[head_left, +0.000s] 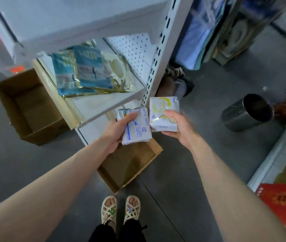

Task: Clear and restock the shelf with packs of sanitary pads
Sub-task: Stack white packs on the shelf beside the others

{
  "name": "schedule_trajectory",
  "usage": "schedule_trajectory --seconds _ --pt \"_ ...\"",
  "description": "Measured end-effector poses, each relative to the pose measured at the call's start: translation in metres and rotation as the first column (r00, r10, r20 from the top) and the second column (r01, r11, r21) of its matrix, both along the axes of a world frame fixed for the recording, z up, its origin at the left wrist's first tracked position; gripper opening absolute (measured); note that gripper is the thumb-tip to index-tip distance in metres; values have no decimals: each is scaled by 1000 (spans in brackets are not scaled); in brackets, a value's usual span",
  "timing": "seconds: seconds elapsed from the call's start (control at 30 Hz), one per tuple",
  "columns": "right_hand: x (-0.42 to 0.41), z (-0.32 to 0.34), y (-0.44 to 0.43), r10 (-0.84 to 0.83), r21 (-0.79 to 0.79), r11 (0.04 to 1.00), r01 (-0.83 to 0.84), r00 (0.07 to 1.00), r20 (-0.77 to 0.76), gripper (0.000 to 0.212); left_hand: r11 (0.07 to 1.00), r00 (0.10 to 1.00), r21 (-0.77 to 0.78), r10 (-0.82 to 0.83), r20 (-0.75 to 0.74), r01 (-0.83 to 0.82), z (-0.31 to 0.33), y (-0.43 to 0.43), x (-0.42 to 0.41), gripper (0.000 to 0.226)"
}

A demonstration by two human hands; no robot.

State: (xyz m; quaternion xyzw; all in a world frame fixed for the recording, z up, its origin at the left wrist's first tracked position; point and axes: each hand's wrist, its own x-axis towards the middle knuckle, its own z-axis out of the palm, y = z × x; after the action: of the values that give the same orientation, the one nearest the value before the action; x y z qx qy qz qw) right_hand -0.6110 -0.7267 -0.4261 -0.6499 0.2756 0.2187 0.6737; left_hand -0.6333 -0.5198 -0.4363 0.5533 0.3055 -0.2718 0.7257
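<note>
The left hand (116, 131) gripped a blue-printed pack (136, 126), the right hand (175, 127) a yellow-printed pack (163, 116), fingers curled round each, just off the shelf's (103, 105) front right corner, above an open box (130, 165).

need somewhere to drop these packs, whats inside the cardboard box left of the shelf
The cardboard box shows only bare floor and walls. The shelf edge covers its right side, hiding that part.
</note>
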Motion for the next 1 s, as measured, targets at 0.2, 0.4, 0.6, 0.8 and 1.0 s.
schedule_trajectory --seconds 0.2,0.4,0.6,0.8,1.0 --pt "7 124 10 14 62 998 -25 986 167 32 998 983 -45 -41 181 50 123 6 12 36" --pt "13 228 13 106 84 986 -147 922 373 7 964 891 -26 -234 390 264 225 24 11 58" --pt "19 299 29 173 57 971 -233 842 511 54 961 777 68 -258 575 268 300 46 12 49" --pt "37 351 60 241 14 952 -305 780 578 60 989 695 98 -149 704 112 346 81 18 58" --pt "58 376 116 273 -29 944 -328 729 628 48 987 713 112 6 701 -118 368 139 20 92"
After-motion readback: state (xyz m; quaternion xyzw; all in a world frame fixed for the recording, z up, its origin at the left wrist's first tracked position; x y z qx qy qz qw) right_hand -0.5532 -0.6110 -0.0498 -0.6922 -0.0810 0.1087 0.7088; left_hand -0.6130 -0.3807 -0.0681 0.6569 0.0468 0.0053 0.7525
